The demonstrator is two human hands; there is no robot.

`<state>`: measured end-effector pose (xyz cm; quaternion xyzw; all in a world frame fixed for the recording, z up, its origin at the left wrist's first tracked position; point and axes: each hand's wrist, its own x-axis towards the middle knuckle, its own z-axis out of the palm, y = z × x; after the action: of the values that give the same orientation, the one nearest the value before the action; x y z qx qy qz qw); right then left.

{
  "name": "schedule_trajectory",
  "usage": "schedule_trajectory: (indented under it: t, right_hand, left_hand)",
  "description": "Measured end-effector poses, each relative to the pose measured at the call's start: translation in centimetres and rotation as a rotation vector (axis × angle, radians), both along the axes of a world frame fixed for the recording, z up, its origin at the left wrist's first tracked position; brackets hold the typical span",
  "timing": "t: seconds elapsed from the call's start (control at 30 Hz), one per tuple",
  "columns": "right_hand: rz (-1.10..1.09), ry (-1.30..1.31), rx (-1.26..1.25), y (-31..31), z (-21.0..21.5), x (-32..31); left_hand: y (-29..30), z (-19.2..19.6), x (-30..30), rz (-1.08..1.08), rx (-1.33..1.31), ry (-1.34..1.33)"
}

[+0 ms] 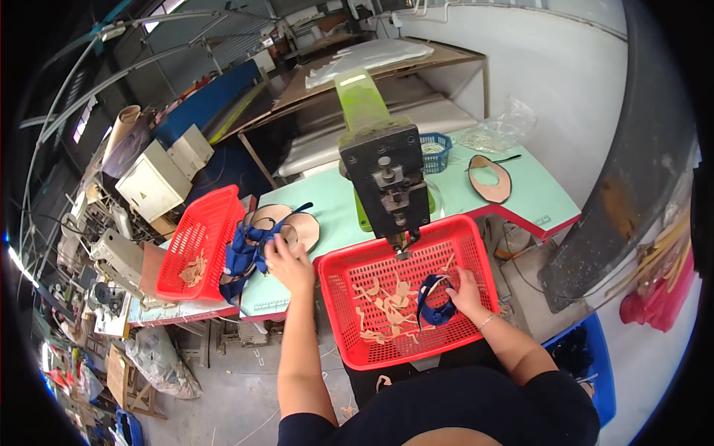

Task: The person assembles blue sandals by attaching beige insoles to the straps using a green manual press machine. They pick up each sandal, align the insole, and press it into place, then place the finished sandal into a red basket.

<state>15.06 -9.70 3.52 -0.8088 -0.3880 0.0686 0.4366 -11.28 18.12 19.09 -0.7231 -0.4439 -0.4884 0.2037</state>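
Note:
My right hand (467, 293) grips a shoe upper (437, 306) with dark blue straps and holds it over a red plastic basket (344, 340) in front of my body. Loose beige scraps (394, 303) lie in that basket. To the left, my left hand (292, 269) has its fingers bent and closed on blue straps at the edge of a pile of blue-strapped shoe uppers (244, 256); the fingertips are partly hidden. Beige sole-shaped pieces (301, 229) with dark rims show behind that hand.
A green and black machine head (383, 167) stands over the basket's far edge. On the pale green table (327, 186) are a second red basket (197, 230), a small blue basket (435, 152) and a beige shoe piece (489, 180). A blue bin (595, 364) sits at lower right.

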Motion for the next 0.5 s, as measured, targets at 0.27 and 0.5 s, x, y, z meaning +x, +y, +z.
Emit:
schedule_trajectory:
  t: [0.27,0.5]
  right_hand:
    - [0.251,-0.002,0.296,2.4,3.9,-1.2]
    - [0.347,-0.26,0.446,0.9,9.8,-3.9]
  left_hand:
    - [-12.6,-14.0,8.3,-0.981,-1.482,-0.219]
    - [-17.2,-8.0,8.7,-1.38,-1.88,-0.882]
